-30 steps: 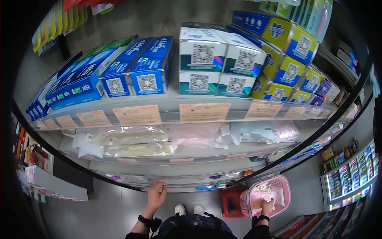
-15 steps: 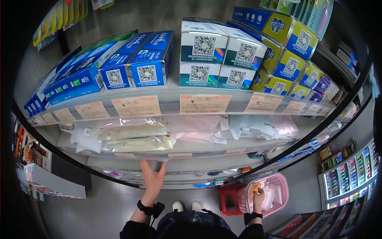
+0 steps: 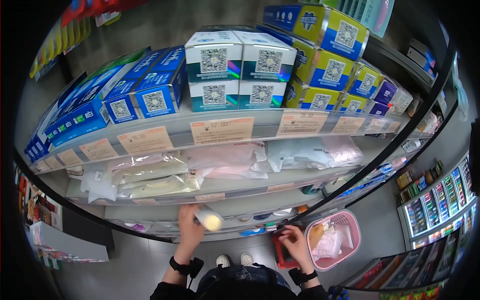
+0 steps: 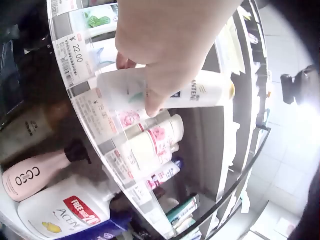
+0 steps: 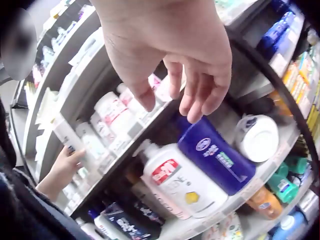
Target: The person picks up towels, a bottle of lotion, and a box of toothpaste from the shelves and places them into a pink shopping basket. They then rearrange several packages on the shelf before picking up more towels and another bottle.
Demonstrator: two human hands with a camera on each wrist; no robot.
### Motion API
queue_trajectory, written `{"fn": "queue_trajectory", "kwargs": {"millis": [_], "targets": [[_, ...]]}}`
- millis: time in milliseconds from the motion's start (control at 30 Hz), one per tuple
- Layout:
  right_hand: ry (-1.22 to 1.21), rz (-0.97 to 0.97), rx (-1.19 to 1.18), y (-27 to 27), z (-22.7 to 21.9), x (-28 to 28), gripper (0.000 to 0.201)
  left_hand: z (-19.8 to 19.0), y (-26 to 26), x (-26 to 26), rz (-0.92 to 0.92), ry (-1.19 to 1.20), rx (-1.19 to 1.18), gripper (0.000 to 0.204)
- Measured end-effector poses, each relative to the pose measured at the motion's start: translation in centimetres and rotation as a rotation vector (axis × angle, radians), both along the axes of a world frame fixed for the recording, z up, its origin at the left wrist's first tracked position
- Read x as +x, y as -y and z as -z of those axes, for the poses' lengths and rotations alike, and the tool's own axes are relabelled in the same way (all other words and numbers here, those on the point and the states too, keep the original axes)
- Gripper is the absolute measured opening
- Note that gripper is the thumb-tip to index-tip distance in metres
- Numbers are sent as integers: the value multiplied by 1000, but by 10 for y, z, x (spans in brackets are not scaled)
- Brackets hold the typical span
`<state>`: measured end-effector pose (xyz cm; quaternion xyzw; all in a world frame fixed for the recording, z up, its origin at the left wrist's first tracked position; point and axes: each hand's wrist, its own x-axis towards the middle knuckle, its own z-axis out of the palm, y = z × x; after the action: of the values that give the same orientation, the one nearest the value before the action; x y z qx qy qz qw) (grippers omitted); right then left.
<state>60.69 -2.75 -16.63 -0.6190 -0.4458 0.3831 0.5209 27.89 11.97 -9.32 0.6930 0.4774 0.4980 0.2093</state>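
Note:
The left hand (image 3: 190, 231) grips a white bottle (image 3: 208, 218) with a pale yellow end at a lower shelf. In the left wrist view that hand (image 4: 172, 42) pinches the white bottle (image 4: 206, 90) across its middle, thumb in front. The right hand (image 3: 296, 245) is beside the pink basket (image 3: 354, 220), fingers loosely bent and holding nothing. In the right wrist view, the right hand (image 5: 175, 60) hangs above a white pump bottle (image 5: 186, 181) and a dark blue bottle (image 5: 216, 156), its fingertips near the blue one.
Toothpaste boxes (image 3: 214, 61) fill the top shelf, with wrapped packets (image 3: 227, 160) on the shelf below. Inside the pink basket lie packaged items (image 3: 328, 244). A red basket or stool (image 3: 283, 252) stands beside it. A dark curved shelf frame (image 3: 372, 170) crosses the view.
The left hand, empty before, now has a white bottle in its grip. The right hand has come out of the pink basket and moved left, letting go of what lay there.

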Motion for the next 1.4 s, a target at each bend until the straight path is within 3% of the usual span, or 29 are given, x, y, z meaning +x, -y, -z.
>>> {"fn": "queue_trajectory", "kwargs": {"millis": [33, 167, 233, 300, 400, 433, 633, 700, 767, 833, 900, 1100, 1200, 1300, 1400], "targets": [[75, -91, 19, -2, -17, -13, 55, -6, 7, 3, 47, -327, 164, 44], [225, -275, 285, -4, -79, -57, 76, -28, 39, 40, 266, -469, 319, 45], [238, -235, 389, -3, -90, -63, 69, -33, 49, 53, 490, -529, 296, 39], [240, -252, 469, 3, -85, -58, 62, -27, 54, 62, 568, -502, 264, 40], [182, -103, 248, 14, -82, -45, 52, -27, 60, 66, 707, -531, 66, 39], [203, -30, 118, 18, -79, -39, 51, -28, 60, 67, 690, -479, 22, 38], [440, 639, -23, 34, -73, 19, 43, -25, 44, 26, 509, -311, -118, 22], [493, 765, 0, 45, -53, 49, 47, -18, 39, 9, 438, -285, -147, 16], [712, 857, 50, 56, -33, 78, 35, -9, 36, -5, 304, -224, -115, 8], [713, 879, 28, 66, -16, 99, 38, -9, 36, -13, 255, -188, -122, 7], [786, 944, -198, 80, 20, 123, 41, -10, 34, -22, 155, -213, -77, 7], [825, 821, -397, 114, 120, 161, 46, -17, 30, -32, 91, -187, -36, 7], [571, 825, -468, 121, 180, 185, 37, -14, 29, -33, 66, -160, -2, 10], [493, 829, -411, 105, 176, 178, 33, -14, 27, -27, -8, -121, 37, 13], [528, 755, -371, 84, 159, 164, 30, -14, 24, -22, -108, -105, -14, 30]]}}
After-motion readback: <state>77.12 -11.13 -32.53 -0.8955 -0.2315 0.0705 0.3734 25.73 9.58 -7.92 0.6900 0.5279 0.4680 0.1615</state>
